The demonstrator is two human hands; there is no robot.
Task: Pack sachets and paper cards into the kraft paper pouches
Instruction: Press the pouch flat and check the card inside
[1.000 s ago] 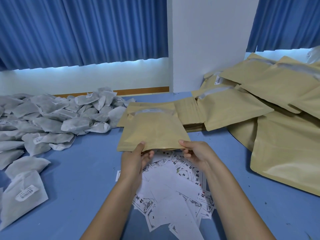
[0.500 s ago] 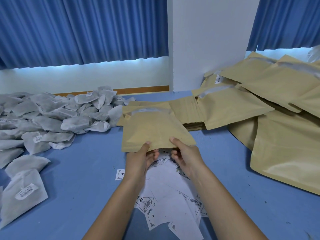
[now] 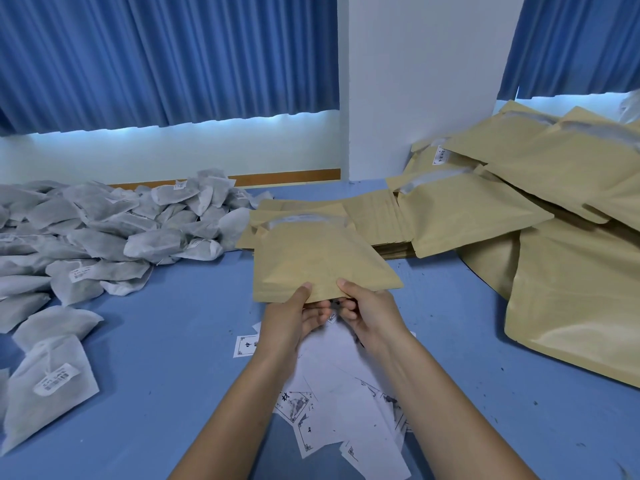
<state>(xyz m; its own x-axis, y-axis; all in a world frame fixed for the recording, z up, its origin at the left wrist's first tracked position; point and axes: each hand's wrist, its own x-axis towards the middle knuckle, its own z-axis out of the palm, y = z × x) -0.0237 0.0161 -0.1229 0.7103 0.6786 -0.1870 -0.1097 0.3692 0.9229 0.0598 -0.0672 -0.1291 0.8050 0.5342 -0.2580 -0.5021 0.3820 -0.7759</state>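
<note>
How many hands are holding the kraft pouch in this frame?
2. The left hand pinches the kraft pouch at its near edge, thumb on top; the right hand pinches the same edge just beside it. Neither is hidden.

Pouches (image 3: 322, 261) kraft tan; sachets (image 3: 104, 230) grey-white; cards (image 3: 346, 393) white, black print; table (image 3: 156, 341) blue; curtains (image 3: 166, 57) blue.

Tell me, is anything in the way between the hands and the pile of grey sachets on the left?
Nothing visible blocks it: only bare blue table lies between the left hand and the sachets. But that hand and the right hand both grip the near edge of a kraft pouch, above the paper cards.
</note>
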